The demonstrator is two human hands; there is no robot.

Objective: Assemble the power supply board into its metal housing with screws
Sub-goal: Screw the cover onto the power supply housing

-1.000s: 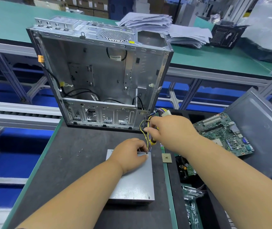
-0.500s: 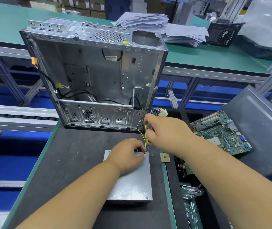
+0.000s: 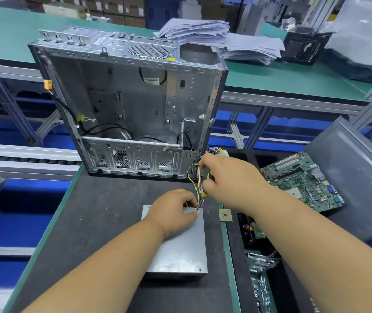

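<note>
Two hands work before the case (image 3: 126, 105). Our left hand (image 3: 172, 212) pinches the supply (image 3: 178, 245) at its far edge, nearer us on bare mat; our right hand (image 3: 232, 179) grips its wires (image 3: 195, 177) by the case's right corner.

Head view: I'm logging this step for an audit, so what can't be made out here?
- Where the wires leave the supply box: left hand covers it.
- Right hand fingers: curled out of sight.
- Specks on the mat: too small.
- Boards at lower right: cut off.
</note>
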